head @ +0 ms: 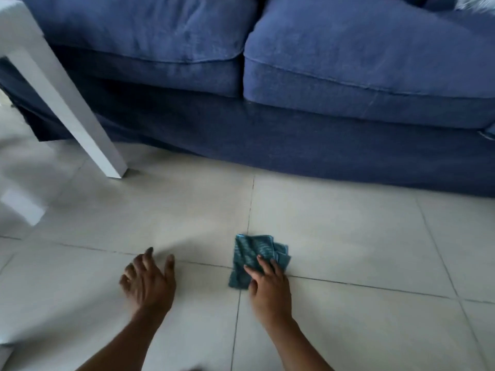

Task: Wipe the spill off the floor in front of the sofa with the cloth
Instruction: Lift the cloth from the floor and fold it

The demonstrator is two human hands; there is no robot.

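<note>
Pale tiled floor [334, 223] under me, dark grout lines crossing it. The folded teal cloth [250, 257] lies flat where the lines meet, my right hand [269, 286] pressing its near edge. My left hand [147, 282] is planted beside it, fingers [148, 257] spread. A white table leg [107, 156] and the blue sofa [294, 145] stand on the tiles.

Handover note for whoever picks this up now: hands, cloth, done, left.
Right hand: fingers spread flat on the teal cloth, pressing it to the floor; no closed grip.
Left hand: open, empty, blurred, at the floor left of the cloth.
Cloth: folded, on the tile joint in front of the blue sofa; white table leg to the left.
Done: cloth down on the floor.
Left: wiping. No spill visible on the tiles, so progress unclear.
</note>
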